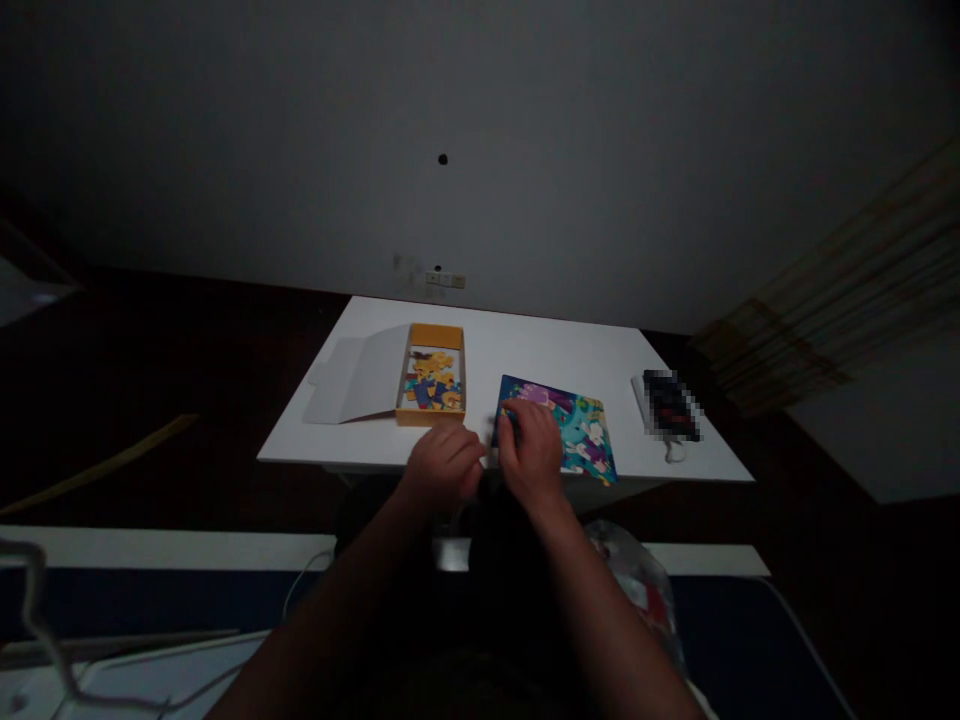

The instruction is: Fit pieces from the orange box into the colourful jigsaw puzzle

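Observation:
A jigsaw puzzle (pixel 596 440) with a blue, purple and teal picture of white rabbits lies on the white table, near its front edge. My right hand (pixel 534 455) is over the puzzle's left part, its fingers bent and thumb drawn in; whatever they may grip is hidden. Just left of it, at the table's front edge, my left hand (pixel 444 465) is closed with curled fingers, and its contents cannot be seen. Beyond my left hand stands a yellow box (pixel 431 418) with its white lid flap folded out left. Loose yellow and blue puzzle pieces (pixel 435 380) fill it.
The white table (pixel 525 340) stands before a grey wall with a socket strip (pixel 445 281). At the table's right lies a dark, pixelated object (pixel 670 405) with a white cord. A clear plastic bag (pixel 637 570) is beside my right forearm.

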`<state>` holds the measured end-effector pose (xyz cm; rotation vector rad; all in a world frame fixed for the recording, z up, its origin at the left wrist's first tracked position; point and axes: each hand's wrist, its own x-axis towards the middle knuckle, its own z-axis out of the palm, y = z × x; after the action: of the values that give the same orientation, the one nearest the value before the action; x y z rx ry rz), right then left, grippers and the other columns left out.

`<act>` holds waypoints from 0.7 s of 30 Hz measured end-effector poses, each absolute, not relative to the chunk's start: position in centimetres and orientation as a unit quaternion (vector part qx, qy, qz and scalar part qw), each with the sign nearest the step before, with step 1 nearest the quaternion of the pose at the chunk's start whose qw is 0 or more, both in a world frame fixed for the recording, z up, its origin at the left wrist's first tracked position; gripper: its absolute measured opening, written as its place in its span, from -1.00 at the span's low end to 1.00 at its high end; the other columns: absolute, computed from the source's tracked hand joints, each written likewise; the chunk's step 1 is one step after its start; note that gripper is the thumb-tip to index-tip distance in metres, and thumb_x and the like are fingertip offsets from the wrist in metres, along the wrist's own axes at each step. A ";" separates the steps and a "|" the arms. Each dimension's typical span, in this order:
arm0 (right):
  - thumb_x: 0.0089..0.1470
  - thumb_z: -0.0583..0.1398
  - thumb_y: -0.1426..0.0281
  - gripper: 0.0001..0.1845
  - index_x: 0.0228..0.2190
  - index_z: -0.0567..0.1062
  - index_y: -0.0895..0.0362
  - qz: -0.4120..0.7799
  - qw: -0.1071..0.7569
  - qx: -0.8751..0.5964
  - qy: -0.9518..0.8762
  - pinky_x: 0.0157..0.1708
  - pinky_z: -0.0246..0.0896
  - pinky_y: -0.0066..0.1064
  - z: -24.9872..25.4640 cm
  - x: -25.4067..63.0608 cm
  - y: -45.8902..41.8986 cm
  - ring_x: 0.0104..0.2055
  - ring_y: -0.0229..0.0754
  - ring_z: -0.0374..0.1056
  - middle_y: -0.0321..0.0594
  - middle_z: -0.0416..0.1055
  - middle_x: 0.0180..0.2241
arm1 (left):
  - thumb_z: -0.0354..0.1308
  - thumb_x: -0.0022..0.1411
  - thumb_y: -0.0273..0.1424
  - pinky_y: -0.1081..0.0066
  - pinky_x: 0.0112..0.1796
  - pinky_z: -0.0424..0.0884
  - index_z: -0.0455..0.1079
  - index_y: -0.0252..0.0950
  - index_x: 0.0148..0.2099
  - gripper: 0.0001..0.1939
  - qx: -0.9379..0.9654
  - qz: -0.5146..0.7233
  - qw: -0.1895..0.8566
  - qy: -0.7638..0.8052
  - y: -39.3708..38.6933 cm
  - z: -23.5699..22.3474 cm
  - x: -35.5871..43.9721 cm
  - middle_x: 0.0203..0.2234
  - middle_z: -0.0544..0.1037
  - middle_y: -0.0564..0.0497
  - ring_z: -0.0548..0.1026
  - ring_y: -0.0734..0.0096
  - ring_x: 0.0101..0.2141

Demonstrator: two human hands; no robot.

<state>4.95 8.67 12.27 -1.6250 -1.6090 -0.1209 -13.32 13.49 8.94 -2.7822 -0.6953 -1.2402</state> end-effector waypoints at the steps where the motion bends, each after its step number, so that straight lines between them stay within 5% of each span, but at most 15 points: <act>1: 0.49 0.10 0.28 -0.64 0.11 0.60 0.09 -0.064 0.408 -0.663 -0.624 0.21 0.32 0.00 11.1 5.7 7.2 0.15 0.13 0.48 -0.02 0.65 0.08 | 0.14 0.38 -0.48 0.14 -0.03 0.58 0.57 -0.20 -0.08 -0.81 -0.907 -0.363 -0.014 -0.215 12.7 8.9 -12.3 -0.19 0.70 -0.09 0.63 0.14 -0.10; 7: 0.52 0.12 0.32 -0.54 0.33 0.52 0.07 -0.085 0.294 -0.691 -0.655 0.33 0.24 0.10 6.1 9.3 1.8 0.45 0.19 0.32 -0.04 0.52 0.35 | 0.16 0.51 -0.34 0.00 0.41 0.29 0.39 -0.37 0.41 -0.50 -0.919 -0.246 -0.054 -0.302 10.8 8.1 -7.0 0.40 0.50 -0.29 0.42 -0.02 0.40; 21: 0.52 0.20 0.33 -0.73 0.07 0.68 0.00 -0.043 0.341 -0.595 -0.726 0.16 0.43 -0.03 6.3 13.0 0.9 0.18 0.07 0.61 -0.10 0.71 0.08 | 0.15 0.57 -0.44 0.19 0.04 0.59 0.51 -0.25 0.28 -0.68 -0.946 -0.149 -0.118 -0.261 11.1 10.2 -9.6 0.09 0.70 -0.12 0.63 0.10 0.07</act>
<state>13.01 0.89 6.29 -1.5492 -1.8894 -0.1107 -9.62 11.11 10.25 -3.2193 -0.8887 -0.5061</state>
